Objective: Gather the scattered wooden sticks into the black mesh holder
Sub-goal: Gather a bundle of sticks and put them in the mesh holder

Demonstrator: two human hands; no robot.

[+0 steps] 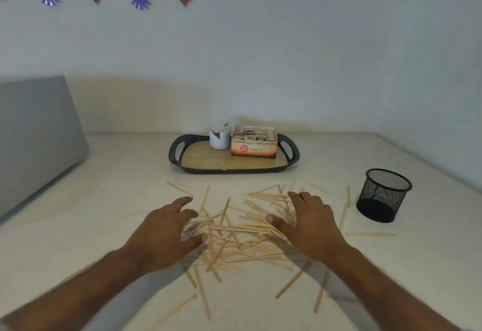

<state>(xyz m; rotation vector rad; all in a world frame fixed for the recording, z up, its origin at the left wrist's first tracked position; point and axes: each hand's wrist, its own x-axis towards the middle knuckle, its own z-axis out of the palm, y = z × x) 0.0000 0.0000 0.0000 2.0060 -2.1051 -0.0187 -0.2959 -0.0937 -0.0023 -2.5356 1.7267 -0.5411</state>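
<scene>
I see a loose pile of wooden sticks [234,236] spread over the pale tabletop [417,265] in the lower middle of the frame, crossing one another at all angles, with a few strays lying apart toward the bottom and toward the right edge of the heap. My left hand [163,234] sits palm down at the left side of the pile; its grip is spread, the fingers loosely apart and reaching into the sticks, though I cannot tell whether the fingertips press on them or float just above. My right hand [309,222] lies palm down on the right side of the pile, its grip also spread, the fingers straight and laid over several sticks, pinching nothing. The black mesh holder [383,195] stands upright on the tabletop at the right of the frame, well apart from both hands, with a couple of stray sticks lying near its base; I see no sticks poking above its rim. Above the pile, in the middle of the frame, a dark tray [234,170] with a wood-look floor carries a white cup [219,139] and, just beside it, an open carton of sachets [254,144]. A grey cushion [36,135] fills the left edge.
</scene>
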